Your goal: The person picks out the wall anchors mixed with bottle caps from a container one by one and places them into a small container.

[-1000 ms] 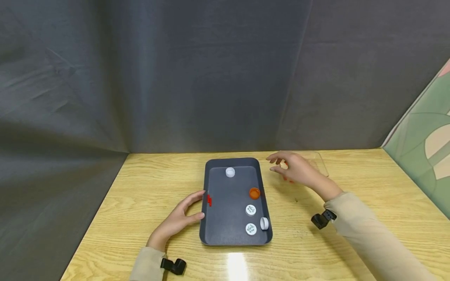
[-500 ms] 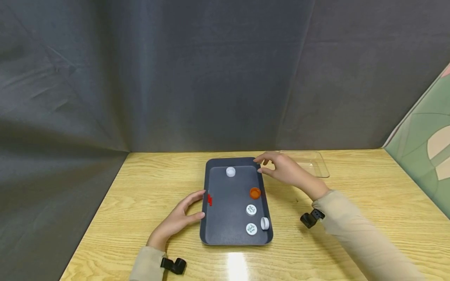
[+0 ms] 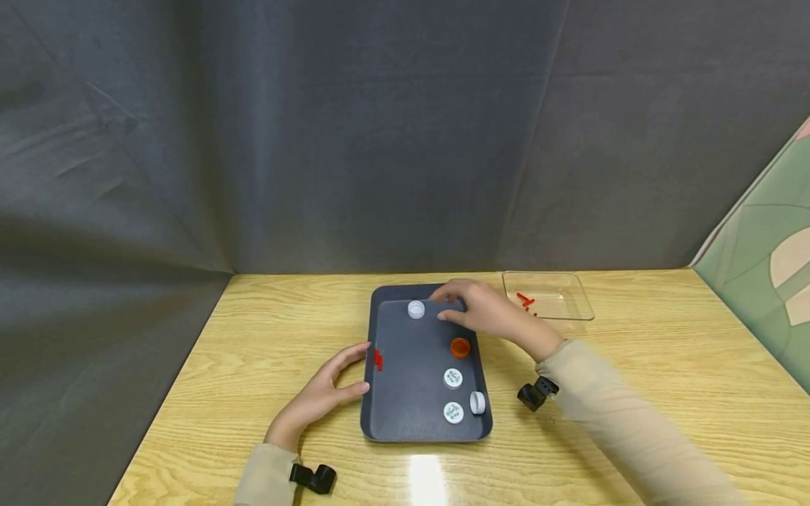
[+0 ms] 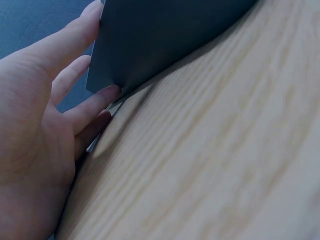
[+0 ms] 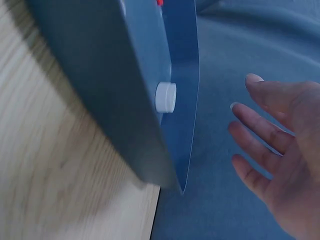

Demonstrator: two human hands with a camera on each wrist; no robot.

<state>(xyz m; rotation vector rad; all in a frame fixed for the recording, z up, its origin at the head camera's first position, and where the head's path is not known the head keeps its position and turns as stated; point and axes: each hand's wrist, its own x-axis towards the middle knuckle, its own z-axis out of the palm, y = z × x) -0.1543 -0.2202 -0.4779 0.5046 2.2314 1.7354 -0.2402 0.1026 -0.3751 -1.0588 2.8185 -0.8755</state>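
My left hand touches the left rim of a dark grey tray, its fingertips and thumb against the tray's side. In the left wrist view, fingers lie along the tray wall. My right hand hovers over the tray's far right corner, holding nothing. Just left of its fingertips is a white bottle cap, seen as a small cylinder in the right wrist view. An orange cap lies nearer, on the right side of the tray. Small red sticks lie by the left wall.
Two white caps with printed tops, one of them a printed cap, lie at the near right of the tray. A white cap on its side leans by the right wall. A clear box with several red pieces stands behind right, before a grey curtain.
My right hand has moved left from over the clear box to above the tray's far right corner, uncovering the red pieces in the box. My left hand stays at the tray's rim.
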